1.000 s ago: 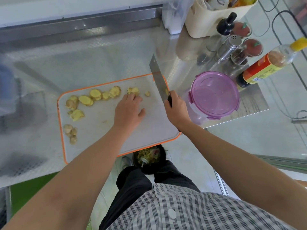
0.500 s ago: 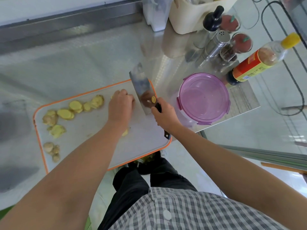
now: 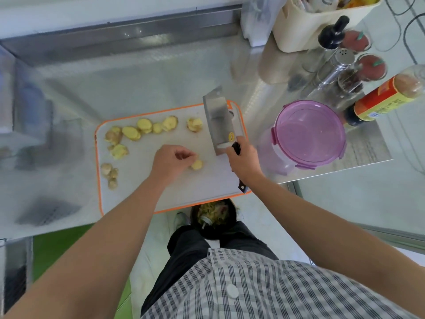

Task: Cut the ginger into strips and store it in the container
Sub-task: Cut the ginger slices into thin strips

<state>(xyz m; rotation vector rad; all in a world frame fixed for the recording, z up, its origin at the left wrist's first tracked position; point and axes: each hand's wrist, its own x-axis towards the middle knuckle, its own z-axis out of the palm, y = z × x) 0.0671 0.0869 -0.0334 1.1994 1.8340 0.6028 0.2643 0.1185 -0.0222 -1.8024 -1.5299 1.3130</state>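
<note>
Several yellow ginger slices [image 3: 142, 128] lie along the far and left side of the white cutting board [image 3: 138, 194] with its orange rim. My left hand [image 3: 171, 161] hovers over the board's middle with fingers curled, touching a small stack of ginger slices [image 3: 197, 165]. My right hand [image 3: 243, 158] grips the black handle of a cleaver [image 3: 218, 122], whose blade is tilted flat above the board's right end. The round container with a purple lid [image 3: 308, 133] stands shut to the right of the board.
Behind the container stand a sauce bottle [image 3: 386, 99], a metal shaker [image 3: 338, 65], spice jars [image 3: 370, 67] and a cream bin [image 3: 317, 24]. A black bin with scraps [image 3: 213, 218] sits on the floor below the counter edge.
My left hand pulled back from the far ginger pile toward the board's middle with a small stack of slices. The cleaver went from upright to tilted flat and stays at the right end.
</note>
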